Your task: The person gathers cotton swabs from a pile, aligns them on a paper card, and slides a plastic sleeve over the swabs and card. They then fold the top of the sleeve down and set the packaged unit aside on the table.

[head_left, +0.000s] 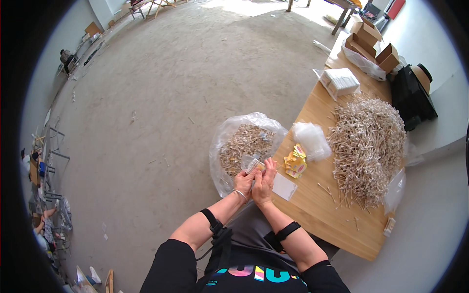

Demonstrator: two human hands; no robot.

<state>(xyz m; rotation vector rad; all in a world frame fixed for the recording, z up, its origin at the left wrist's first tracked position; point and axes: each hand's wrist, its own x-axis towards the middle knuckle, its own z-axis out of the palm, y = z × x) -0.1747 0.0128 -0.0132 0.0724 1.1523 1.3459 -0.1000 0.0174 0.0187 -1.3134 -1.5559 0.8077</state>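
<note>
In front of my body, both hands are close together at the table's left edge. My left hand (243,182) is closed around the lower end of a small clear bag of cotton swabs (254,165). My right hand (264,183) presses against the same bag from the right, its fingers fairly straight along the side. Beside my right hand lies a white card (284,187) on the table. Yellow printed cards (295,161) are heaped just beyond it, with a stack of clear plastic bags (311,140) behind them. Under and past my hands stands a large clear sack (219,161) holding filled packets and swabs.
A big pile of loose cotton swabs (367,149) covers the right of the wooden table (312,207). Farther back are a white wrapped pack (340,81), open cardboard boxes (364,44) and a black case (411,97) by the wall. At far left, other people sit near stools.
</note>
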